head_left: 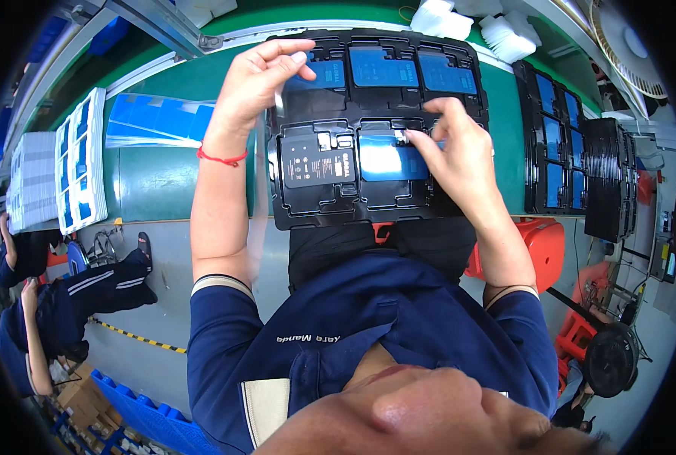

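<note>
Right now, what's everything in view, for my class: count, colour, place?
Worktable: one, green, centre
Centre tray: one, black, on worktable
Flat battery-like packs: at least five, four blue, one black, in centre tray
Flat sheets: several, blue, worktable's left
White trays: several, white, far left
Black trays: several, black, right
Foam-like pieces: several, white, upper edge
Caged fan: one, pale, upper right
Plastic seat: at least one, red, right
Pallet: one, blue, lower left
Cardboard boxes: several, brown, lower left
Co-workers: at least two, dark-clothed, left
Shirt: one, navy, on person
Wristband: one, red, left wrist
Left hand: one, bare, over tray's far-left corner
Right hand: one, bare, at blue pack
</note>
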The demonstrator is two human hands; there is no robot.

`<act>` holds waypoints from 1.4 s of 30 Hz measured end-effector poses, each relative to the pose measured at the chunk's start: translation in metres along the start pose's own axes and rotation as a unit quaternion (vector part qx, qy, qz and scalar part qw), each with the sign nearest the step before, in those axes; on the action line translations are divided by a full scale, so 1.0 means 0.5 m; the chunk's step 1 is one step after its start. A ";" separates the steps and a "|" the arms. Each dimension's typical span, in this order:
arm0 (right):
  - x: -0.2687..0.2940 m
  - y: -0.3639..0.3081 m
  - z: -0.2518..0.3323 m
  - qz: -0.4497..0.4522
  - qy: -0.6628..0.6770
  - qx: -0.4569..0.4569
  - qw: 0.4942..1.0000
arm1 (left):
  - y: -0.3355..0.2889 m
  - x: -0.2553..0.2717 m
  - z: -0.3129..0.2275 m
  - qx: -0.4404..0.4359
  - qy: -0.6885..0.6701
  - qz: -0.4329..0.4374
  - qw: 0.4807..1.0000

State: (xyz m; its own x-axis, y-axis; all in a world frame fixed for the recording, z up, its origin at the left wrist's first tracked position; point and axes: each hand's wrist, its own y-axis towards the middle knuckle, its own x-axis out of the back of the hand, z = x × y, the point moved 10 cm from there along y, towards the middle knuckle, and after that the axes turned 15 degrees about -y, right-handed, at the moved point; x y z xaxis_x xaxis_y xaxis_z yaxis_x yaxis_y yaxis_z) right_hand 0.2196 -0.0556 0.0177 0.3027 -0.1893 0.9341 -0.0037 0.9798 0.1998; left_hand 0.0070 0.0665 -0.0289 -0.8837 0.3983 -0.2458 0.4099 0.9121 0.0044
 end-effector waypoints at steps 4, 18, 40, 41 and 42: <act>-0.012 0.037 0.112 -0.036 0.118 0.117 0.985 | -0.033 -0.053 -0.041 -0.059 -0.030 0.027 0.997; -0.001 -0.006 -0.004 0.031 0.328 -0.033 0.943 | -0.013 -0.026 -0.042 -0.197 -0.075 -0.006 0.977; -0.548 -1.003 -1.191 -0.115 0.553 -0.667 0.486 | -0.229 0.290 0.012 -0.052 0.512 -0.392 0.762; -0.590 -0.998 -1.191 -0.149 0.553 -0.683 0.453 | -0.233 0.289 0.014 -0.028 0.526 -0.388 0.757; -0.632 -0.991 -1.199 -0.189 0.551 -0.696 0.419 | -0.228 0.286 0.019 -0.007 0.535 -0.383 0.753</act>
State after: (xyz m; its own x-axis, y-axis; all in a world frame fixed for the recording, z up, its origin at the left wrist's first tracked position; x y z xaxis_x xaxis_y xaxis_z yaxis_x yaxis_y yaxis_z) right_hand 0.6970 -0.4427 -0.5538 0.2903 -0.9553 0.0566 0.5713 0.1256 -0.8111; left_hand -0.1639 0.0186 -0.0738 -0.5396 -0.4011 0.7402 -0.3080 0.9123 0.2698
